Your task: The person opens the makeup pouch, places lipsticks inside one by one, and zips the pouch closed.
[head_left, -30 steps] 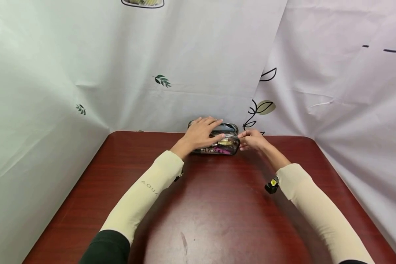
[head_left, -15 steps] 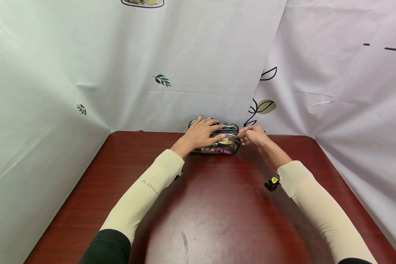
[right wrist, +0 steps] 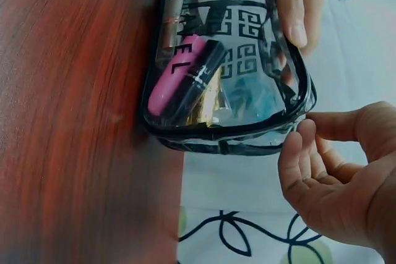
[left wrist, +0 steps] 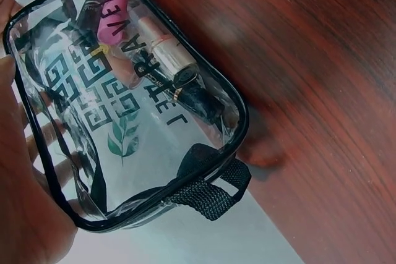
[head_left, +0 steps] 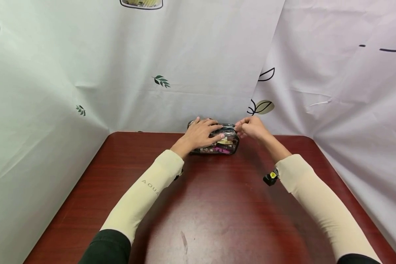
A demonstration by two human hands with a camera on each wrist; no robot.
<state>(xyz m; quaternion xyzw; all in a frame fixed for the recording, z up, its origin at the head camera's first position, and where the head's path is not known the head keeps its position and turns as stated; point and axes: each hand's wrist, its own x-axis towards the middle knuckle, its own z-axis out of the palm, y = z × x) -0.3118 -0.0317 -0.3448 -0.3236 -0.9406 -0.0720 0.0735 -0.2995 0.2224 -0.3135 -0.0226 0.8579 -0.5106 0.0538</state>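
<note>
A clear makeup bag (head_left: pixel 229 143) with black piping and "TRAVEL" lettering stands at the table's far edge. My left hand (head_left: pixel 200 134) holds it across the top, thumb on the near side; some fingers show through the clear plastic in the left wrist view. At the bag's upper right corner, my right hand (head_left: pixel 250 126) pinches the zipper pull, which the fingertips hide. Inside the bag lie a pink tube (right wrist: pixel 167 91), a black tube (right wrist: pixel 197 85), something gold (right wrist: pixel 207 104) and a pale lipstick-like tube (left wrist: pixel 173 60).
A dark red wooden table (head_left: pixel 217 205) spreads out before me. White printed cloth (head_left: pixel 201 66) hangs right behind the bag and along both sides. A black fabric loop (left wrist: pixel 207 201) sticks out from one end of the bag.
My right hand has moved up and slightly left, from the bag's right side to its upper right corner. The left hand and the bag have stayed nearly still.
</note>
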